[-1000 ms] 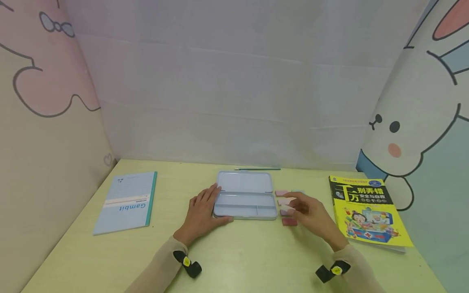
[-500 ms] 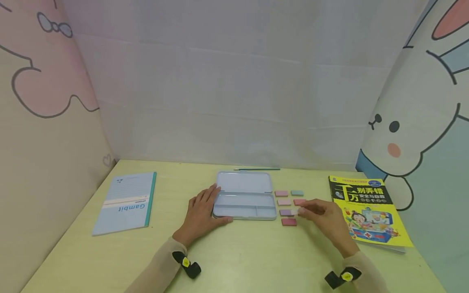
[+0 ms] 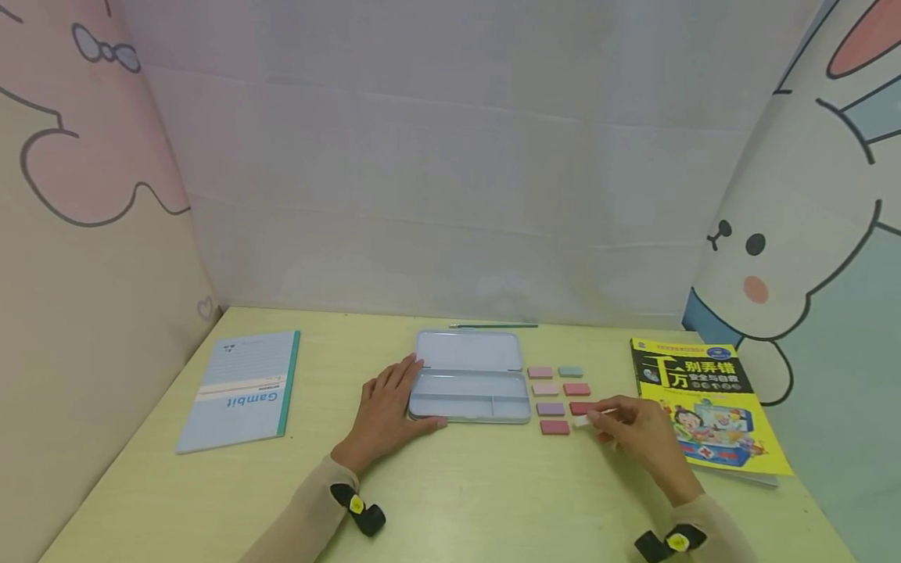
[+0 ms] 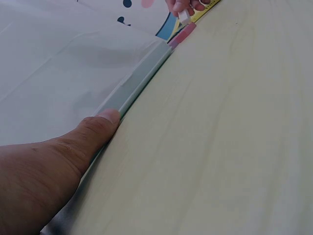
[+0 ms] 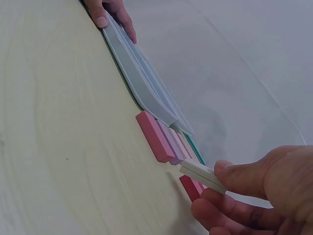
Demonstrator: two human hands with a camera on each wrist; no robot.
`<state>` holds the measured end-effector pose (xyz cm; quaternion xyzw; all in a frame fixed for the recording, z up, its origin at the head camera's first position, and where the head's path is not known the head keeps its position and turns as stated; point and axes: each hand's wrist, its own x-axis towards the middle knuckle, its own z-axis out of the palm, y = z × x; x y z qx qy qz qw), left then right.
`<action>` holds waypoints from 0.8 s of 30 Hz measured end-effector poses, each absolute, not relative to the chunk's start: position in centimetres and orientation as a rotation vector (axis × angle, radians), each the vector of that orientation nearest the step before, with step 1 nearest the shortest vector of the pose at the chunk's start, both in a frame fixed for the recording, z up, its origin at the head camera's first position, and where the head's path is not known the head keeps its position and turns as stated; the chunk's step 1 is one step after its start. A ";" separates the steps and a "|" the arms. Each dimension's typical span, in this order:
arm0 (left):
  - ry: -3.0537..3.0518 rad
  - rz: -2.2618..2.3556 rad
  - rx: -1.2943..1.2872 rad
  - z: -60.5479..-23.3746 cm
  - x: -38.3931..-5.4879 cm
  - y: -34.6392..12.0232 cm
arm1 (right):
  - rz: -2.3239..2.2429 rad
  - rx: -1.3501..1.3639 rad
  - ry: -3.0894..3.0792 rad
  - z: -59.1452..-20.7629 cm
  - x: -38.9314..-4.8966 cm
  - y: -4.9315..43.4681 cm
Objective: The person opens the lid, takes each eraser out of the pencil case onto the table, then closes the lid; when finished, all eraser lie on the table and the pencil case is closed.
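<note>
My left hand point(image 3: 385, 408) rests against the left side and front corner of an open pale-blue tin case point(image 3: 450, 383); its thumb lies straight along the front edge. The case's lid lies folded back, and its base has shallow compartments. To the right of the case, my right hand point(image 3: 637, 430) pinches a small white rectangular block point(image 5: 203, 175) between thumb and fingers. That block is just in front of a dark red block point(image 3: 581, 408), partly covered by the fingertips in the head view. Beside it are a purple block point(image 3: 551, 409) and a dark pink block point(image 3: 555, 428).
More small blocks, pink point(image 3: 540, 373), light pink point(image 3: 545, 389), coral point(image 3: 576, 389) and teal point(image 3: 571, 372), lie in two columns. A thin brush point(image 3: 493, 325) lies behind the case. A notebook point(image 3: 242, 391) is at left, a yellow book point(image 3: 711, 414) at right.
My right hand has moved right and toward the front edge with the white block, uncovering the purple, coral and dark red blocks. My left hand stays at the case.
</note>
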<state>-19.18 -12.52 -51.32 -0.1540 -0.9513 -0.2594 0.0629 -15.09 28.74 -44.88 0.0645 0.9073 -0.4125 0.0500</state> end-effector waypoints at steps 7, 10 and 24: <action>-2.916 -0.800 -0.454 -51.1 -19.1 -12.5 | -1.108 0.210 2.802 -45.5 -15.2 29.0; -2.923 -0.800 -0.453 -51.0 -19.1 -12.6 | -1.052 0.159 2.852 -45.8 -15.3 29.0; -2.888 -0.819 -0.458 -51.1 -19.1 -12.5 | -0.827 0.123 3.045 -45.7 -14.7 28.7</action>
